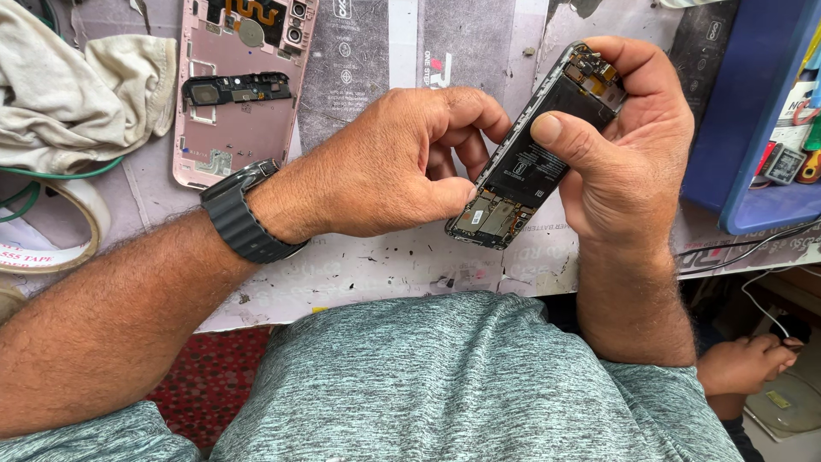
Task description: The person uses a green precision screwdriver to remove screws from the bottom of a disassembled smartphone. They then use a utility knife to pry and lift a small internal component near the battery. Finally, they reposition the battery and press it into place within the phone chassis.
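Your right hand (629, 145) cradles an opened smartphone (534, 150) just right of the frame's centre, fingers curled round its far edge and the thumb (564, 141) pressed flat on the black battery. The phone is tilted, its top end towards the upper right, with the back cover off: you see the dark matte battery, a gold-toned circuit board at the top end and small metal shields at the lower end.

Your left hand (402, 162) closes loosely against the phone's lower left side, fingers bent inward and touching its edge; the thumb tip rests by the lower corner. Whether it pinches a tool or small part cannot be told. A black ribbed-band watch (244, 214) sits on that wrist.

At the upper left lies the pink metal back cover (239, 94), inside up, rectangular with rounded corners and a black plastic strip across it. Left of it is a crumpled beige cloth (77, 85), and below that a roll of clear tape (51, 231) with a green wire beside it. The grey work mat (376, 257) is scuffed and speckled with dark flecks. A blue plastic tray (753, 111) holding small tools stands at the upper right.
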